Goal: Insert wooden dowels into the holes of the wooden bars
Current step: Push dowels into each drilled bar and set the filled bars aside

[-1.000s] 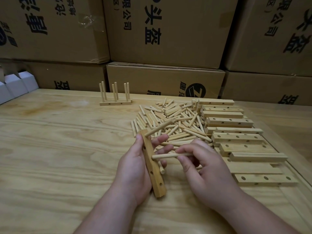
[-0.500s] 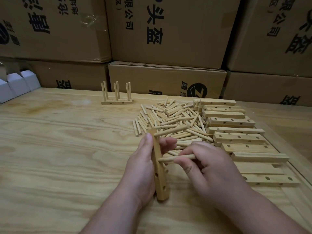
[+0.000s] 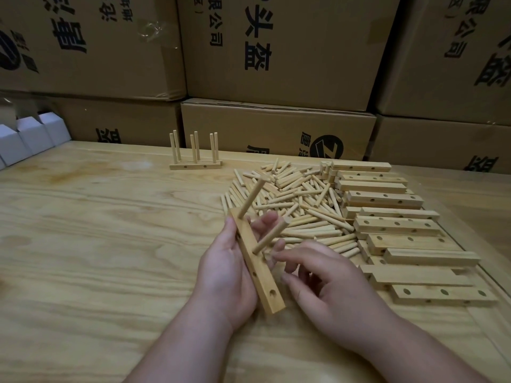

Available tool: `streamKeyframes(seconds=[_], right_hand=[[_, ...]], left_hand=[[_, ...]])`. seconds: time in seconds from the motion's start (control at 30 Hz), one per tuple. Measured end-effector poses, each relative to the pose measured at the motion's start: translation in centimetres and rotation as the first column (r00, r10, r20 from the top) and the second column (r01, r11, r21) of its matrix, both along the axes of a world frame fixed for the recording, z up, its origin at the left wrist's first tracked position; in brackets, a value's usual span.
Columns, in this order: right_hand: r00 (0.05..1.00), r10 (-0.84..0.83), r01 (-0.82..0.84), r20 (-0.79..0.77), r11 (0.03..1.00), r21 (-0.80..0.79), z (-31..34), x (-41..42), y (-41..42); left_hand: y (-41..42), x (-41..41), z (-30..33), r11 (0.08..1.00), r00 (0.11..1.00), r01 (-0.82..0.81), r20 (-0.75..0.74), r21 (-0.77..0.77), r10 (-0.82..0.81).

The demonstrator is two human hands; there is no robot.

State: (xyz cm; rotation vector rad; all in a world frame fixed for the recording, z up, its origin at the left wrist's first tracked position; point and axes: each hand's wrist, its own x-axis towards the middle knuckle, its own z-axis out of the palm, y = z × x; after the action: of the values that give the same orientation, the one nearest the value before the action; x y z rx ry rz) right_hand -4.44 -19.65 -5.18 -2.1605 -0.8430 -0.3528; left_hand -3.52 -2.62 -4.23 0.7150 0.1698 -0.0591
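My left hand [image 3: 226,275] grips a wooden bar [image 3: 258,268] that stands tilted on the table. Two dowels stick out of the bar: one [image 3: 253,199] near its far end, a second [image 3: 271,234] at its middle. A free hole shows near the bar's close end. My right hand [image 3: 326,286] hovers just right of the bar, fingers loosely curled, holding nothing. Behind the hands lies a heap of loose dowels [image 3: 298,205].
Several drilled bars [image 3: 398,225] lie stacked in rows at the right. A finished piece [image 3: 195,153] with upright dowels stands at the back of the wooden table [image 3: 96,244]. Cardboard boxes [image 3: 276,51] wall off the rear; white boxes [image 3: 30,136] sit at far left.
My right hand pushed the dowel it was holding into the bar's middle hole and let go, drawing back slightly. The left hand tilted the bar so both dowels point up and away.
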Motion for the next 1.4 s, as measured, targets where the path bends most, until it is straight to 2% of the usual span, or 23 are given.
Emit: streamKeyframes(seconds=[0.2,0.3,0.37,0.47,0.53,0.67,0.8,1.1,1.33,1.4], right_hand=[[0.998,-0.056,0.055,0.017,0.998,0.003,0.0,0.0,0.2],[0.996,-0.085,0.083,0.022,0.995,0.056,-0.1,-0.1,0.2],[0.993,-0.116,0.115,-0.003,0.974,0.193,0.0,-0.2,0.1],[0.989,-0.135,0.146,-0.058,0.881,0.450,0.2,-0.4,-0.1],[0.991,-0.101,0.131,-0.087,0.855,0.502,0.3,-0.6,0.0],[0.990,0.018,0.055,-0.143,0.870,0.491,0.2,-1.0,0.3],[0.982,0.034,0.046,-0.187,0.912,0.407,0.3,-1.1,0.4],[0.977,0.069,0.007,-0.200,0.933,0.361,0.6,-1.3,0.4],[0.944,0.030,0.086,-0.328,0.939,0.333,0.3,-0.7,0.3],[0.924,0.055,0.098,-0.377,0.922,0.375,0.3,-0.6,0.3]], left_hand=[[-1.2,-0.5,-0.4,0.990,0.990,0.134,0.033,0.048,-0.135],[-1.5,-0.6,-0.6,0.983,0.983,0.169,0.057,0.067,-0.173],[-1.4,-0.5,-0.4,0.990,0.991,0.117,0.057,0.081,-0.122],[-0.7,0.1,-0.2,0.996,0.997,-0.066,0.047,0.062,0.063],[-0.3,0.4,0.0,0.984,0.985,-0.174,0.024,0.031,0.173],[-0.3,0.3,0.3,0.969,0.969,-0.247,0.003,0.030,0.247],[-0.3,0.2,0.2,0.963,0.963,-0.270,-0.005,0.026,0.270],[-0.4,0.3,0.0,0.957,0.958,-0.285,-0.021,0.047,0.286],[-0.5,0.4,-0.2,0.950,0.951,-0.309,-0.020,0.039,0.310],[-0.5,0.4,-0.2,0.948,0.948,-0.318,-0.024,0.036,0.319]])
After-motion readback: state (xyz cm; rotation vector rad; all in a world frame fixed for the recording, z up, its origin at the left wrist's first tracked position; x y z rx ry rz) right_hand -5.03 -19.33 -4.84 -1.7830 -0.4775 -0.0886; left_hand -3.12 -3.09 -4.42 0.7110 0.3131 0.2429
